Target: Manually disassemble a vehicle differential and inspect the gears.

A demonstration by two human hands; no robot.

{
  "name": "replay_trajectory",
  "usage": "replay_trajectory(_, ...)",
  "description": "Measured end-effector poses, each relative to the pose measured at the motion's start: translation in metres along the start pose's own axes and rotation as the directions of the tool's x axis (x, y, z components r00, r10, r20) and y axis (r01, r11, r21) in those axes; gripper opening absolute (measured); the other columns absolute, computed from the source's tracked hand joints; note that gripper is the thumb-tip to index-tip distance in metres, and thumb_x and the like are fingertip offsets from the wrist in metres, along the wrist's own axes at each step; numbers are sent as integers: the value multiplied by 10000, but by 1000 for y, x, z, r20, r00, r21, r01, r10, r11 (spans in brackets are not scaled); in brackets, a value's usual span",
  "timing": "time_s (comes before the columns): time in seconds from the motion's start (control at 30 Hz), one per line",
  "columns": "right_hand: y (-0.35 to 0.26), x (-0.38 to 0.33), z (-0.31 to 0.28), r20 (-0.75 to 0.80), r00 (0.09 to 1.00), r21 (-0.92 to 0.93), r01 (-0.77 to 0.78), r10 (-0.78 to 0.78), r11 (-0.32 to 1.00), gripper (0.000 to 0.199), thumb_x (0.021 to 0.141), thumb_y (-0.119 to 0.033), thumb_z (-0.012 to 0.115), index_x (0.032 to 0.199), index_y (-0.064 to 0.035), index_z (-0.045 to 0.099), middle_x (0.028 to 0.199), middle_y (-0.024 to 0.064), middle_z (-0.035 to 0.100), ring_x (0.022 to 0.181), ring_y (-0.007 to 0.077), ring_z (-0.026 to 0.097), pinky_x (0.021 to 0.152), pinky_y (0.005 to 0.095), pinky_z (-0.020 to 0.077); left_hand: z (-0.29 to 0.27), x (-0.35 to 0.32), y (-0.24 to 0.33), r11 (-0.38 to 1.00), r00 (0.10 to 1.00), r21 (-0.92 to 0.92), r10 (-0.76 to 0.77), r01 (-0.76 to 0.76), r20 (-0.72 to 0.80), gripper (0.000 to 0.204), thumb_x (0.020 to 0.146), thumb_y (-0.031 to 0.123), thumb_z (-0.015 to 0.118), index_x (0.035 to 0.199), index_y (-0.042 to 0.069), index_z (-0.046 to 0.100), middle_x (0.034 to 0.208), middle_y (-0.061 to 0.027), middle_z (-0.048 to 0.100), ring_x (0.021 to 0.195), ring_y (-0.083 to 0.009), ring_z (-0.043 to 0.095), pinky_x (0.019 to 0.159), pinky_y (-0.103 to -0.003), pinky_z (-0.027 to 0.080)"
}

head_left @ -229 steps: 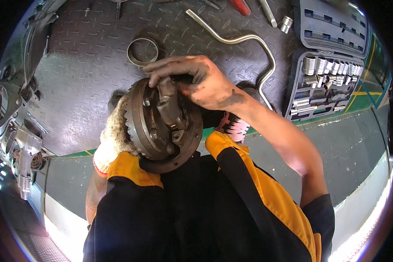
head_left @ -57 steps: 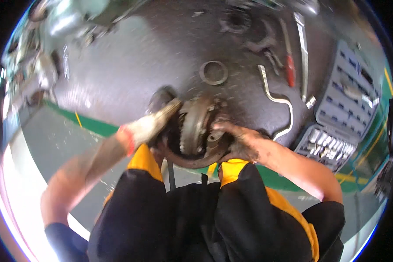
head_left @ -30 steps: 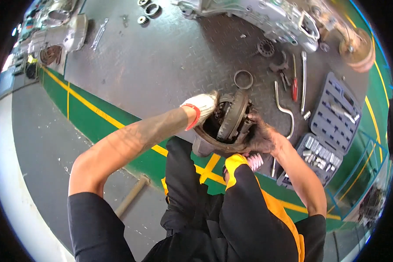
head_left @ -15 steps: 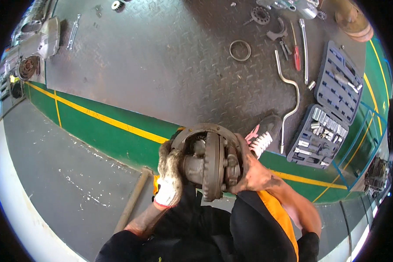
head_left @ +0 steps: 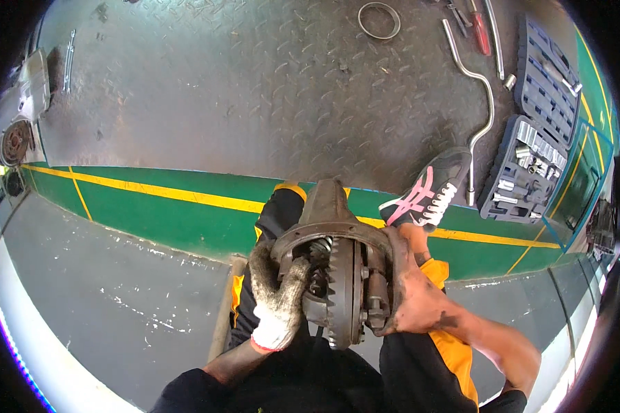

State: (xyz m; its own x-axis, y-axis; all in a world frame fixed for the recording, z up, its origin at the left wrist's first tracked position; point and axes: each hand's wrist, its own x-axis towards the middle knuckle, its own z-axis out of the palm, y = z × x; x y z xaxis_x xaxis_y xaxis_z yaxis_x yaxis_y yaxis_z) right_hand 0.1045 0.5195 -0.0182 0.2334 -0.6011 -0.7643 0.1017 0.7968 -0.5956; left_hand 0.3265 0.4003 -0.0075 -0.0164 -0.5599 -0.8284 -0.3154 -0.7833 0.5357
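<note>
A heavy, dark differential carrier (head_left: 329,206) is held up between my knees, its narrow snout pointing away from me. Inside its round flange sits a toothed ring gear (head_left: 342,292), edge-on to me. My left hand (head_left: 279,296), in a dirty white knit glove, is closed around the left side of the housing, its thumb over the opening. My right hand (head_left: 415,292), bare and grease-stained, grips the right rim of the flange. Most of its fingers are hidden behind the casting.
A steel tread plate (head_left: 207,89) covers the floor ahead. On it lie a metal ring (head_left: 379,20), a bent speed-handle wrench (head_left: 488,103), a red-handled screwdriver (head_left: 480,33) and an open socket case (head_left: 520,168). A wrench (head_left: 69,62) lies far left. My sneaker (head_left: 430,189) stands near the plate's edge.
The carrier has tipped so its snout now shows beyond the flange. Both hands have stayed on it. My view has shifted nearer, so the floor tools sit higher in the picture.
</note>
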Motion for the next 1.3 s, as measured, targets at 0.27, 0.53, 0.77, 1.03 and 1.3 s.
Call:
replay_trajectory(0.27,7,9,28,-22,996,5,-87,87,996,1488,514,-225,980,1620,59,26,1545,299,355,1460,419,373,1254,471,287,-34,-2,-22,983,995,175,-37,53,-97,770,946,90,773,1554,-67,326,1486,-194,495,1326,-269,511,1116,-401,447)
replay_trajectory(0.53,45,68,35,-151,987,131,73,-53,989,1474,508,-206,968,1618,63,36,1551,284,371,1470,399,377,1252,465,300,-28,80,-27,976,985,217,-59,24,159,677,975,319,718,1464,-51,432,1293,-174,624,1170,-242,605,1002,-384,515)
replay_trajectory(0.77,46,92,33,-226,974,159,15,22,987,1508,470,-182,1004,1623,29,55,1554,237,383,1464,360,395,1251,451,308,-16,115,-36,987,985,75,-149,143,86,625,970,248,738,1461,-21,460,1297,-149,614,1177,-232,600,1021,-386,506)
replay_trajectory(1.03,67,99,35,-203,966,175,-128,163,976,1586,433,-208,1058,1619,39,34,1558,224,381,1455,345,403,1257,436,307,-13,126,-55,991,988,84,-112,104,103,554,978,206,723,1421,-28,487,1301,-163,624,1153,-231,616,1013,-376,508)
replay_trajectory(1.3,68,100,32,-220,975,485,82,31,871,1415,462,-181,1048,1574,3,194,1499,207,481,1395,318,490,1210,443,385,-10,129,-58,985,998,171,-37,27,57,436,1007,211,669,1348,-36,554,1239,-139,652,1089,-221,633,960,-367,528)
